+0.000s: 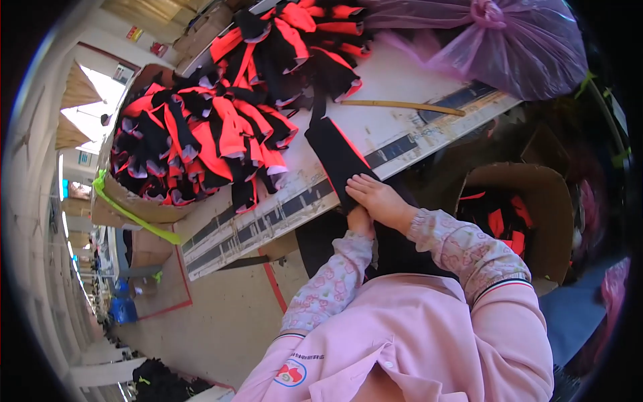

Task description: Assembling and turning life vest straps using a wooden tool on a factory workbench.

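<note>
A long black fabric piece (340, 153) with bright red-orange edges lies across the front edge of the worktable, a narrow black strap running off its far end. On its near end my right hand (383, 201) rests flat, fingers stretched out and lying on the cloth. My left hand (360, 221) is just below and left of it, at the same near end. The left fingers are hidden by the cloth and the right hand, so their grip does not show. Dark cloth hangs beneath both hands.
Bundles of black and red-orange pieces (201, 134) fill a carton at left; more (288, 40) lie behind. A bamboo strip (402, 105) and a knotted purple plastic bag (516, 53) are on the worktable (395, 127). Right, an open carton (556, 221) holds similar pieces.
</note>
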Motion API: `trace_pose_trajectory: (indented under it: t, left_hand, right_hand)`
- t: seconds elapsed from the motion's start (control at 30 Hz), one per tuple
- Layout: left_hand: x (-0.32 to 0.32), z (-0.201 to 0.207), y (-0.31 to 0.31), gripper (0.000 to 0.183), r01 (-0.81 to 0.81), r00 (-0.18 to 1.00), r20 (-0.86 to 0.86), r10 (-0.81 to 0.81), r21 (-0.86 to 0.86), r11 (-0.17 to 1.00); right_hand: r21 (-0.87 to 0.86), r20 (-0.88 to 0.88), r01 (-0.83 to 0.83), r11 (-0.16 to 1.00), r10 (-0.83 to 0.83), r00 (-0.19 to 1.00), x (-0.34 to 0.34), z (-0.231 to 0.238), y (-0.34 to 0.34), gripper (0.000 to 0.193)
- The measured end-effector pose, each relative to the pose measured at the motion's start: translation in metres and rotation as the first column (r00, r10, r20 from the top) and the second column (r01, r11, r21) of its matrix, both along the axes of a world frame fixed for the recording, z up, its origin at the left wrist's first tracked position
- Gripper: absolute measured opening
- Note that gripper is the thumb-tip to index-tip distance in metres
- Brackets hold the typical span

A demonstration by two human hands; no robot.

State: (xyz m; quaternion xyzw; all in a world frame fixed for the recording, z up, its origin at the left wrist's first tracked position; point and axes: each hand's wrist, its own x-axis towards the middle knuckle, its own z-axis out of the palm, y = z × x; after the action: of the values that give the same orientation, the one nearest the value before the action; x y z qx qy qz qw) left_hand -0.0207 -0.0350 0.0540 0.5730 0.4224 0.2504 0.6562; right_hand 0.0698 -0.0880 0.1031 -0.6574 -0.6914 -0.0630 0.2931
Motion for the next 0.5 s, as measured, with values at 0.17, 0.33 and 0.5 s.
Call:
trace_pose_trajectory:
  t: [0.17, 0.33, 0.5]
  left_hand:
    - [-0.021, 0.007, 0.022, 0.022, 0.05, 0.974, 0.211, 0.078, -0.542, 0.839]
    - [-0.061, 0.066, 0.053, 0.036, 0.495, 0.797, 0.604, 0.009, -0.662, 0.563]
    - [-0.04, 0.038, 0.052, 0.033, 0.276, 0.947, 0.32, -0.023, -0.774, 0.569]
  right_hand:
    - [-0.077, -0.158, -0.059, 0.995, 0.046, 0.986, 0.01, 0.013, 0.005, 0.053]
    - [-0.065, -0.23, -0.137, 0.988, 0.119, 0.966, 0.008, 0.028, 0.016, 0.045]
    - [-0.094, -0.494, -0.234, 0.968, 0.159, 0.855, 0.009, 0.03, 0.01, 0.034]
